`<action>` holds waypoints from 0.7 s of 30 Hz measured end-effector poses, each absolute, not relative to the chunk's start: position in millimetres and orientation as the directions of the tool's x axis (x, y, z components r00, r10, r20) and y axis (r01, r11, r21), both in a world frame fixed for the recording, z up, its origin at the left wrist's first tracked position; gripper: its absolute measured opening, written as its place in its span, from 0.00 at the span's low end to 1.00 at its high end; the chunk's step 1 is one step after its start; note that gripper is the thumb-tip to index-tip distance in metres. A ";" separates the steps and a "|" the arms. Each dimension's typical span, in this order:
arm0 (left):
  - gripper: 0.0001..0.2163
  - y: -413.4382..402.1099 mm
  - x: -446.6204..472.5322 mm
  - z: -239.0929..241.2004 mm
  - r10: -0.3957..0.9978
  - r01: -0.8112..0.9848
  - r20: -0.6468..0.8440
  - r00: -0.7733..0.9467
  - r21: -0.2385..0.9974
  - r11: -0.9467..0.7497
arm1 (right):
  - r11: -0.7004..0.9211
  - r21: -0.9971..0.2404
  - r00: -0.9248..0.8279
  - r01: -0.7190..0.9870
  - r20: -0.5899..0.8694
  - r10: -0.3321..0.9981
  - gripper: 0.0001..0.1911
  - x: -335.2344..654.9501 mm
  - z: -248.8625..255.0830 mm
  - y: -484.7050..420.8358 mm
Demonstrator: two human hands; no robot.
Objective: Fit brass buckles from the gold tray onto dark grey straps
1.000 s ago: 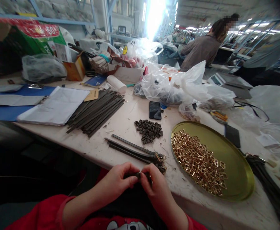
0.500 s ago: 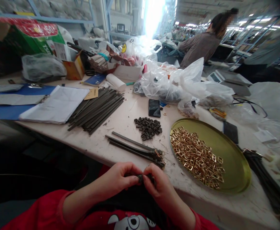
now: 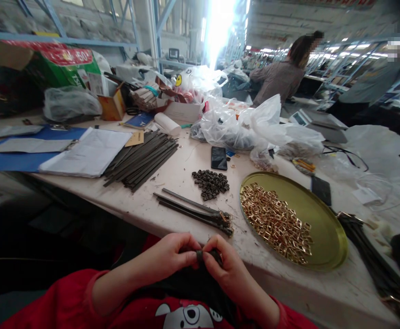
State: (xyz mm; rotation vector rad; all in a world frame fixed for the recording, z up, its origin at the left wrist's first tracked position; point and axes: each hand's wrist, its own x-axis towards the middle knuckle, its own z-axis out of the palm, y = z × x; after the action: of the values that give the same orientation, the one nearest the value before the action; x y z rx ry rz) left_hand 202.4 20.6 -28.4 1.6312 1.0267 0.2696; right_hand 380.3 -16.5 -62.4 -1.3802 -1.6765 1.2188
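Both hands were together at the near edge of the table (image 3: 172, 183), just above the person's lap — the left hand (image 3: 167, 256) and the right hand (image 3: 225, 267) each pinched on a small dark strap piece (image 3: 205, 254) held between the fingertips. Whether a loop was already on that piece could not be told. Just beyond the hands, 1 small bundle of finished straps (image 3: 194, 211) lay on the table, its fitted ends toward a round gold tray (image 3: 323, 228) that held a heap of gold buckles (image 3: 277, 222). Behind the bundle sat a pile of dark loops (image 3: 210, 183), with a black phone (image 3: 219, 158) farther back — and a larger stack of plain dark strips (image 3: 141, 157) lay to the left beside white papers (image 3: 88, 152).
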 end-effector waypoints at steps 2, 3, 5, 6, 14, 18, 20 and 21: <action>0.11 21.9 199.4 -23.4 0.678 0.542 -0.388 0.624 0.840 -0.019 | 0.100 -0.893 -0.280 0.438 -0.029 0.960 0.05 381.9 -64.2 -19.7; 0.13 22.1 197.6 -21.0 0.651 0.569 -0.411 0.639 0.821 -0.041 | 0.136 -0.876 -0.309 0.462 -0.016 0.951 0.06 382.9 -65.1 -21.3; 0.15 21.4 195.3 -18.2 0.608 0.605 -0.438 0.662 0.791 -0.090 | 0.205 -0.855 -0.382 0.477 0.009 0.924 0.09 384.6 -67.1 -24.9; 0.15 20.6 195.2 -18.4 0.601 0.615 -0.437 0.669 0.780 -0.119 | 0.233 -0.851 -0.414 0.471 0.020 0.910 0.11 384.7 -68.4 -27.0; 0.15 33.9 211.2 -30.7 0.641 0.629 -0.260 0.722 0.633 -0.452 | 0.264 -0.810 -0.306 0.523 0.111 0.946 0.15 382.1 -78.7 -21.9; 0.12 69.5 214.8 -42.5 0.729 0.700 -0.112 0.676 0.408 -0.586 | 0.261 -0.676 -0.172 0.690 0.197 0.965 0.13 397.9 -77.0 8.3; 0.09 84.8 218.8 -55.7 0.750 0.716 -0.015 0.661 0.313 -0.624 | 0.279 -0.532 -0.123 0.800 0.309 0.943 0.13 407.5 -84.6 26.7; 0.08 90.8 221.2 -63.3 0.743 0.712 -0.003 0.669 0.290 -0.640 | 0.308 -0.433 -0.140 0.847 0.377 0.915 0.13 411.6 -91.7 36.1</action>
State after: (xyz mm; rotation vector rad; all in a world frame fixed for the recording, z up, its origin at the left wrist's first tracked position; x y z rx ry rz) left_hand 221.2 90.8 -63.3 2.6184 1.1664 0.1684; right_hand 411.6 36.1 -91.7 -1.5571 -2.0027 0.1536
